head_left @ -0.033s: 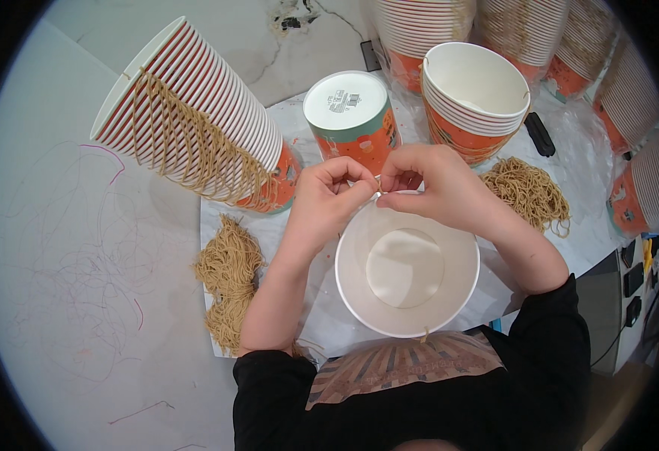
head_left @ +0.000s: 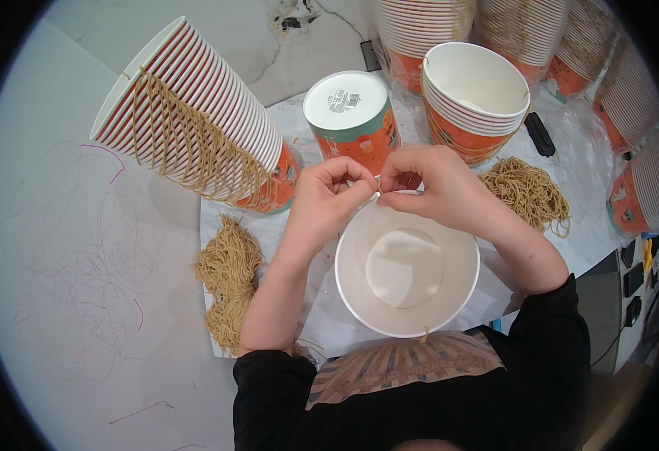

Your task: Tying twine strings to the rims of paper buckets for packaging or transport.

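A black top is worn, its sleeves pushed up above the elbows so that both forearms are left bare down to the left hand (head_left: 328,197) and the right hand (head_left: 436,188). Below the hands, a brown striped panel is seen across the chest.

The near bucket (head_left: 407,267) is white paper, smooth and matt inside. The far-left stack (head_left: 194,120) is ribbed paper rims hung with rough tan twine. Fibrous cord bundles (head_left: 228,278) lie on glossy clear plastic sheet (head_left: 585,150). The table (head_left: 59,248) looks smooth, matt.
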A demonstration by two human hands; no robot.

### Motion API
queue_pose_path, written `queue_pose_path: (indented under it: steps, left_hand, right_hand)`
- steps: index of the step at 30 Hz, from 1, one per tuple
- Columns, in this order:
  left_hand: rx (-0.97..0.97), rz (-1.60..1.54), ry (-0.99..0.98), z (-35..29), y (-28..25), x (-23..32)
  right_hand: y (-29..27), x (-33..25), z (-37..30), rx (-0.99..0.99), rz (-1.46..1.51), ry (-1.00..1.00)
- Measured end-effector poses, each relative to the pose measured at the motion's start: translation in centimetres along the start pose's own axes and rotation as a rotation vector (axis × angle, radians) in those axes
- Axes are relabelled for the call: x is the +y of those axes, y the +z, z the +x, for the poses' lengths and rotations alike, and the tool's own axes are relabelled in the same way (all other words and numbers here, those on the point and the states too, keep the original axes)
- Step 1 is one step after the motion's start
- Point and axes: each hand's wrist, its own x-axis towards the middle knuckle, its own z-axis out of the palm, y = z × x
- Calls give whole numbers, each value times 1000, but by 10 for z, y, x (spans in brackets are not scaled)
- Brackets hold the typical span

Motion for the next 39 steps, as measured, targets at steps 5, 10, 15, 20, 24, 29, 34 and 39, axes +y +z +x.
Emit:
queue_pose_path:
  steps: [5, 10, 15, 20, 24, 29, 34, 39]
  left_hand:
    - [-9, 31, 11, 1, -7, 1]
    - [-58, 12, -8, 0, -11, 0]
    - [-61, 54, -60, 0, -11, 12]
    - [-78, -15, -84, 1, -8, 8]
    - [-142, 96, -140, 1, -10, 6]
    - [-126, 149, -104, 0, -14, 12]
    - [-125, 184, -109, -1, -21, 14]
    - [-123, 177, -114, -2, -22, 16]
  right_hand:
    - [3, 7, 1, 57, -10, -46]
    - [1, 5, 1, 47, 3, -17]
    - [-1, 5, 1, -5, -12, 18]
    - [0, 6, 1, -2, 0, 9]
    - [0, 7, 1, 5, -7, -5]
    - [0, 5, 1, 1, -1, -3]
    - [-3, 4, 0, -7, -18, -14]
    - [-5, 3, 0, -37, -25, 14]
